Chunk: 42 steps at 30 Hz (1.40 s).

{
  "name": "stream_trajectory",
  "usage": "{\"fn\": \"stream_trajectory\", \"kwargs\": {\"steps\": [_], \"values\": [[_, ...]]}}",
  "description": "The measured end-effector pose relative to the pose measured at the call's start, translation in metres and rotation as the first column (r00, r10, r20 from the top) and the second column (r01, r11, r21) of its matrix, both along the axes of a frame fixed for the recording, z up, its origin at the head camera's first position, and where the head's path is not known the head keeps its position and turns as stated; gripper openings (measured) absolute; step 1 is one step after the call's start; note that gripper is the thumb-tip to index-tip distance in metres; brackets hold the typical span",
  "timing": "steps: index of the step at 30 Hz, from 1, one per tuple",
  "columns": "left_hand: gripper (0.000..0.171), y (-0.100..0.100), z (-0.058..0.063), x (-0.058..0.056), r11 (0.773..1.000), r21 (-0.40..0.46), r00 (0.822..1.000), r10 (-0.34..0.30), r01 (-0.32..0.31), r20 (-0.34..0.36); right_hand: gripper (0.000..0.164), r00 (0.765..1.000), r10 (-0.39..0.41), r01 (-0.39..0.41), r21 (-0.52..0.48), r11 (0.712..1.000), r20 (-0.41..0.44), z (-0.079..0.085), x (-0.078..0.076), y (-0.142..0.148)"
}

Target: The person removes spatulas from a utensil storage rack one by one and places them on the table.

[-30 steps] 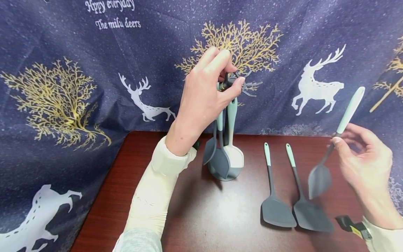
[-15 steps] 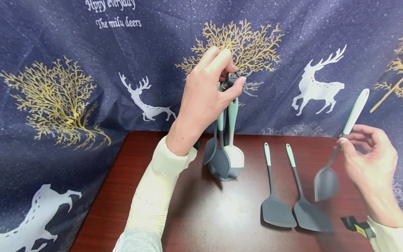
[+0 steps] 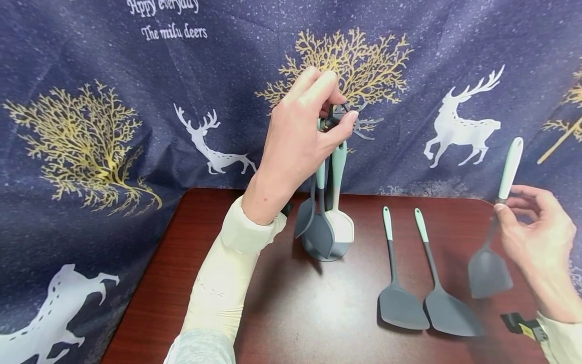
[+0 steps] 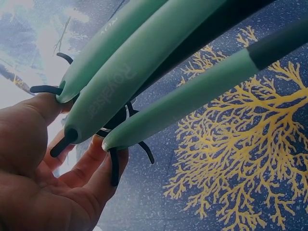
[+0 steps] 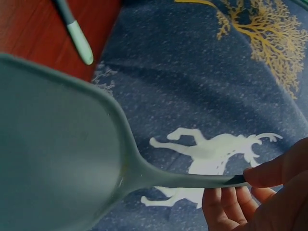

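My left hand grips the dark hooked top of an upright utensil stand. From its hooks hang a white-headed utensil and dark grey ones, one a turner; their mint-green handles fill the left wrist view. At the right, my right hand pinches a grey spatula by its neck, just below the pale green handle. It is held raised, handle up and broad head down. Close up in the right wrist view, the spatula's head covers the left side, and thumb and fingers close on the shaft.
Two more grey spatulas lie on the brown table, a left one and a right one, side by side with handles toward the back. The stand's round grey base rests near the back. Behind hangs a navy cloth with deer.
The spatula in my right hand has moved right and a little lower. Its head has turned from nearly edge-on to showing its broad face. My left hand stays on the stand.
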<state>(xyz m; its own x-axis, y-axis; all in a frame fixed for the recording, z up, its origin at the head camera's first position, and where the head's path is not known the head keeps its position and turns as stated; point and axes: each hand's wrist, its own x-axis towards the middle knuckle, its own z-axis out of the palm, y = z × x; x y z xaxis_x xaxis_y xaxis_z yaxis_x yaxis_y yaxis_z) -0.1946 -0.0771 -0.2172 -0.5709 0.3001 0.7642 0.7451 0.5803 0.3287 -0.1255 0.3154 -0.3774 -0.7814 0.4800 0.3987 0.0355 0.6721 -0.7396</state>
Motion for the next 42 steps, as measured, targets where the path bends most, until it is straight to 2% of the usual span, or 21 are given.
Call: {"fn": "stream_trajectory", "kwargs": {"steps": [8,17,24,33,42], "values": [[0.02,0.0,0.0,0.0,1.0,-0.001,1.0,0.009,-0.009,-0.002,0.045,0.994,-0.037,0.026,0.106,0.994,0.107,-0.004,-0.002,0.012],[0.019,0.001,-0.001,0.0,1.0,-0.005,1.0,0.006,-0.006,-0.001,0.044,0.981,-0.016,-0.008,0.123,0.992,0.195,-0.012,-0.008,0.022],[0.02,0.0,-0.001,0.0,1.0,-0.003,1.0,0.009,-0.009,-0.005,0.046,0.969,0.025,-0.068,0.169,0.983,0.245,-0.019,-0.013,0.029],[0.02,0.001,0.0,-0.001,1.0,-0.003,1.0,0.01,-0.01,-0.005,0.043,0.964,0.08,-0.121,0.151,0.981,0.255,-0.032,-0.019,0.036],[0.021,0.001,0.0,-0.001,1.0,-0.003,1.0,0.007,-0.007,-0.001,0.039,0.939,0.106,-0.164,0.156,0.974,0.326,-0.042,-0.023,0.042]]}}
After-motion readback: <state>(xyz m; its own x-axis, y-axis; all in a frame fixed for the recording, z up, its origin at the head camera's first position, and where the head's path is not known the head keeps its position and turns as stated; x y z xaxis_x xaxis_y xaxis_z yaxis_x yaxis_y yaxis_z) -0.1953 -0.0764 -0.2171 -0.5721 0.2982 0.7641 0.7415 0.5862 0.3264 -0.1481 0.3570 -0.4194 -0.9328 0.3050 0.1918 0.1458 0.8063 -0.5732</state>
